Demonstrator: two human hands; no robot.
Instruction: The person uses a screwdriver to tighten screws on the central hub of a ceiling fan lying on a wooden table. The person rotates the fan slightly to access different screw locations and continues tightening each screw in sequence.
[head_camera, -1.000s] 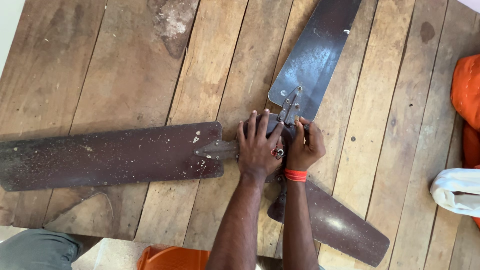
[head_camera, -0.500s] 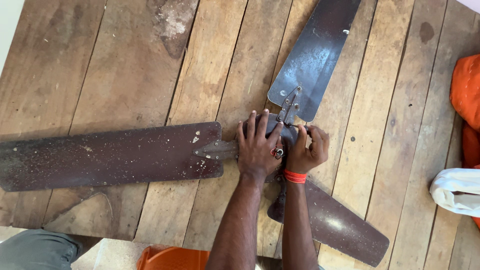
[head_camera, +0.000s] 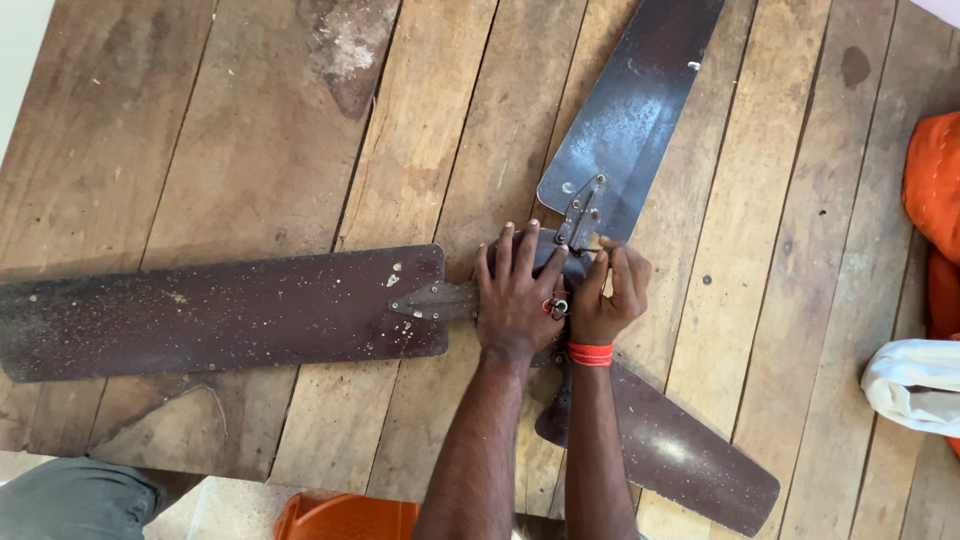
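Both forearms reach up from the bottom edge, side by side, meeting over the hub (head_camera: 570, 262) of a dark ceiling fan lying flat on a plank desk (head_camera: 300, 150). The left hand (head_camera: 517, 295) lies palm down on the hub with its fingers spread and pointing away from the body, pressing flat rather than clasping anything. The right hand (head_camera: 612, 295), just beside it and touching at the thumbs, is curled, its fingertips pinched near the metal bracket (head_camera: 582, 215) that joins the upper blade to the hub; what it pinches is too small to tell. A red band (head_camera: 590, 353) circles the right wrist.

Three blades spread out from under the hands. The long brown blade (head_camera: 210, 315) runs far out beyond the left hand, speckled with pale spots. The grey blade (head_camera: 630, 110) rises ahead of the right hand, tilting outward. The third blade (head_camera: 670, 450) runs back under the right forearm toward the body.

No container with visible contents shows; an orange rim (head_camera: 345, 518) peeks in below the left forearm, its inside hidden. Well off from the right hand lie an orange cloth (head_camera: 935, 190) and a white cloth (head_camera: 915, 385). Far below the left hand sits a grey fabric patch (head_camera: 75, 500). Nothing lies between the hands and the hub.
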